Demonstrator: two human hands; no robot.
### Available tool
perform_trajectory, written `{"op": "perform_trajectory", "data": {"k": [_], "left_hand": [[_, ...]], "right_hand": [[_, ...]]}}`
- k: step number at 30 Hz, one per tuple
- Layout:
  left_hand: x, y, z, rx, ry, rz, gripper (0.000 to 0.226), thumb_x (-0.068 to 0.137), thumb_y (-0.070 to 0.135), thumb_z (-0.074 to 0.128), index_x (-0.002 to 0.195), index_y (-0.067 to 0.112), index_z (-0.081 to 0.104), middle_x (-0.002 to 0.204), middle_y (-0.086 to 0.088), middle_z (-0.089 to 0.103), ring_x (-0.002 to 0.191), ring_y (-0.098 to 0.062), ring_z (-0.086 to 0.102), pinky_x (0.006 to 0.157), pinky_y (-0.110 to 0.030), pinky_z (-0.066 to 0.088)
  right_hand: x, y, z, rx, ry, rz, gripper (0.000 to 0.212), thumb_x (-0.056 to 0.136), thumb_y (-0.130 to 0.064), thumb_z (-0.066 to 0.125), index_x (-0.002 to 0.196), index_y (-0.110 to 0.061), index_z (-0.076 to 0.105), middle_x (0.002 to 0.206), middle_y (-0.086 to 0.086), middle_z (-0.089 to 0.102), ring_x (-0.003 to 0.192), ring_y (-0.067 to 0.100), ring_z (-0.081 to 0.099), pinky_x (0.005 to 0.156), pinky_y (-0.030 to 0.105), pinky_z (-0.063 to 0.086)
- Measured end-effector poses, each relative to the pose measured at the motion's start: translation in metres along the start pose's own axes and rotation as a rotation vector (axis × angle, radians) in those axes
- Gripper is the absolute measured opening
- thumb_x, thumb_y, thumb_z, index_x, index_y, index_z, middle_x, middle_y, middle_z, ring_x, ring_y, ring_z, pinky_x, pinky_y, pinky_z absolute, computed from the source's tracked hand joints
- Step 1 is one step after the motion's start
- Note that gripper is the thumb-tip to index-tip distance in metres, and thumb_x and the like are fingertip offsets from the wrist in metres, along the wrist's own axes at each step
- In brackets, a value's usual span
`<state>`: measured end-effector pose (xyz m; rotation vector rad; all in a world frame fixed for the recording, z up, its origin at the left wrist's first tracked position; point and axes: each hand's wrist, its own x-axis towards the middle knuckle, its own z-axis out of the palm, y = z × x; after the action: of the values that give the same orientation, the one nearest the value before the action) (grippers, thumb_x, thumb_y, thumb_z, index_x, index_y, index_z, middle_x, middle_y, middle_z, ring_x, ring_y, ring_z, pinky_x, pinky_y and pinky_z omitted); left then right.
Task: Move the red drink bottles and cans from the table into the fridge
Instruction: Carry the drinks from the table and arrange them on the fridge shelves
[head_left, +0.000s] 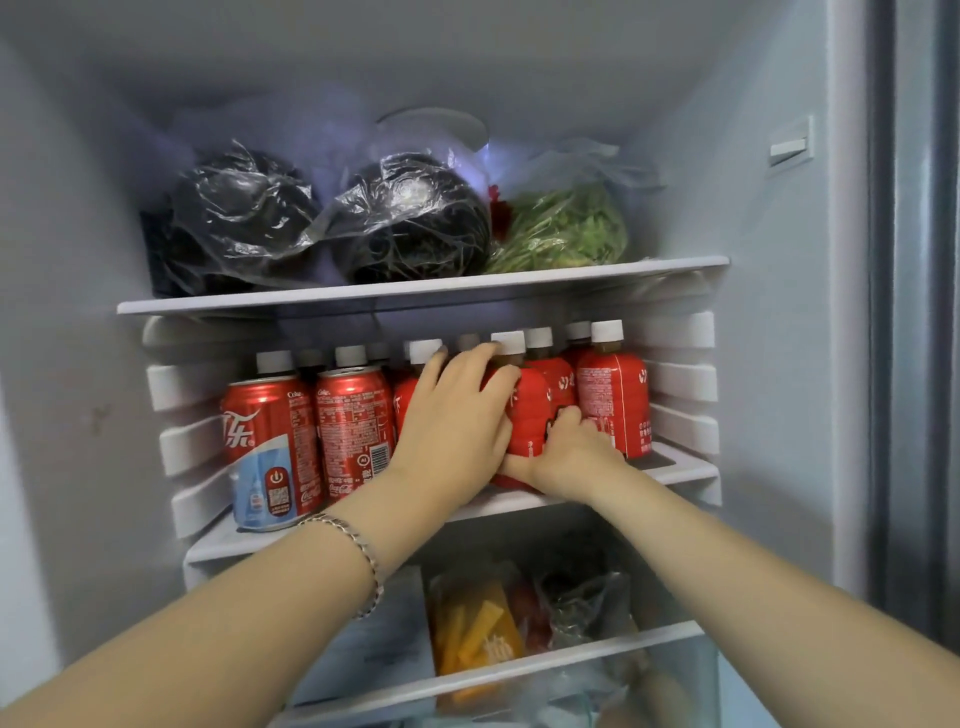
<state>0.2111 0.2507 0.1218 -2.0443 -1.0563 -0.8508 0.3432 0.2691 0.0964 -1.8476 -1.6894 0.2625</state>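
The open fridge's middle shelf (675, 475) holds two red cola cans (353, 415) at the front left and several red bottles with white caps. One such red bottle (530, 410) stands at the shelf's front middle. My left hand (457, 415) wraps round its left side near the shoulder. My right hand (566, 452) grips its base from the lower right. Another red bottle (615, 402) stands just to the right, apart from my fingers. The bottles behind are partly hidden by my hands.
The top shelf (415, 291) carries two dark bundles in clear plastic (332, 218) and a bag of green vegetables (566, 228). Below, a lower shelf (519, 670) holds orange packets and bagged food. The fridge wall and door edge (883, 364) stand at the right.
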Motion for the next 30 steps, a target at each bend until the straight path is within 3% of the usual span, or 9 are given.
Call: {"op": "perform_trajectory", "data": {"k": [3, 6, 11, 14, 17, 19, 21, 25, 30], "left_hand": [[-0.01, -0.004, -0.003, -0.052, -0.007, -0.115, 0.038, 0.088, 0.015, 0.05, 0.125, 0.013, 0.055, 0.141, -0.009, 0.043, 0.131, -0.024, 0.036, 0.114, -0.037, 0.013], [-0.021, -0.008, -0.015, -0.096, -0.018, -0.157, 0.035, 0.088, 0.014, 0.051, 0.123, 0.012, 0.057, 0.139, -0.008, 0.043, 0.128, -0.025, 0.037, 0.111, -0.035, 0.02], [-0.037, -0.016, -0.047, -0.206, -0.062, -0.322, 0.021, 0.088, 0.019, 0.052, 0.107, 0.013, 0.06, 0.105, -0.002, 0.055, 0.096, -0.021, 0.054, 0.075, -0.032, 0.043], [-0.054, -0.016, -0.07, -0.206, -0.3, -0.581, 0.012, 0.087, 0.023, 0.051, 0.086, 0.015, 0.06, 0.086, -0.001, 0.061, 0.084, -0.021, 0.058, 0.065, -0.028, 0.041], [-0.085, -0.015, -0.095, -0.2, -0.56, -0.757, 0.022, 0.087, 0.021, 0.051, 0.066, 0.014, 0.051, 0.071, -0.002, 0.06, 0.066, -0.018, 0.055, 0.051, -0.023, 0.038], [-0.113, -0.008, -0.117, -0.218, -0.635, -0.877, 0.021, 0.086, 0.018, 0.049, 0.067, 0.01, 0.054, 0.075, -0.01, 0.066, 0.058, -0.019, 0.057, 0.046, -0.02, 0.043], [-0.145, 0.0, -0.14, -0.16, -0.656, -0.972, 0.023, 0.086, 0.016, 0.048, 0.064, 0.009, 0.053, 0.072, -0.011, 0.066, 0.056, -0.022, 0.057, 0.047, -0.018, 0.044], [-0.226, 0.041, -0.203, 0.012, -0.6, -1.227, 0.024, 0.085, 0.02, 0.051, 0.067, 0.005, 0.056, 0.071, -0.013, 0.06, 0.077, -0.031, 0.061, 0.063, -0.025, 0.042], [-0.321, 0.115, -0.296, 0.174, -0.564, -1.532, 0.022, 0.083, 0.02, 0.05, 0.065, 0.007, 0.051, 0.084, -0.016, 0.068, 0.084, -0.032, 0.065, 0.074, -0.033, 0.053]], "right_hand": [[-0.003, -0.009, 0.002, -0.1, -0.047, 0.034, 0.114, 0.063, -0.085, 0.045, 0.143, -0.009, 0.014, 0.128, 0.01, 0.051, 0.114, 0.031, 0.052, 0.096, 0.042, 0.043], [-0.015, -0.013, 0.002, -0.185, 0.01, 0.022, 0.11, 0.068, -0.083, 0.044, 0.142, -0.006, 0.016, 0.126, 0.011, 0.054, 0.111, 0.031, 0.056, 0.091, 0.041, 0.046], [-0.041, -0.012, 0.0, -0.109, 0.337, -0.208, 0.053, 0.083, -0.046, 0.063, 0.114, -0.009, 0.041, 0.108, 0.01, 0.06, 0.098, 0.03, 0.058, 0.081, 0.041, 0.049], [-0.062, -0.021, 0.0, -0.119, 0.081, -0.386, 0.02, 0.088, -0.032, 0.056, 0.097, -0.014, 0.051, 0.097, 0.005, 0.063, 0.087, 0.025, 0.059, 0.07, 0.035, 0.049], [-0.087, -0.039, 0.009, -0.162, -0.178, -0.504, 0.019, 0.087, -0.032, 0.057, 0.09, -0.013, 0.06, 0.096, 0.005, 0.065, 0.09, 0.025, 0.061, 0.071, 0.033, 0.048], [-0.11, -0.052, 0.019, -0.2, -0.325, -0.6, 0.021, 0.088, -0.032, 0.058, 0.092, -0.012, 0.063, 0.1, 0.006, 0.065, 0.092, 0.025, 0.061, 0.072, 0.032, 0.048], [-0.134, -0.062, 0.033, -0.265, -0.44, -0.701, 0.023, 0.088, -0.034, 0.058, 0.097, -0.013, 0.061, 0.108, 0.006, 0.063, 0.096, 0.026, 0.059, 0.077, 0.033, 0.048], [-0.211, -0.08, 0.064, -0.39, -0.579, -1.015, 0.027, 0.09, -0.032, 0.054, 0.107, -0.011, 0.059, 0.121, 0.012, 0.059, 0.104, 0.029, 0.057, 0.085, 0.032, 0.046], [-0.342, -0.096, 0.079, -0.34, -0.72, -1.335, 0.026, 0.09, -0.031, 0.053, 0.104, -0.011, 0.06, 0.114, 0.008, 0.06, 0.102, 0.029, 0.057, 0.081, 0.033, 0.046]]}}
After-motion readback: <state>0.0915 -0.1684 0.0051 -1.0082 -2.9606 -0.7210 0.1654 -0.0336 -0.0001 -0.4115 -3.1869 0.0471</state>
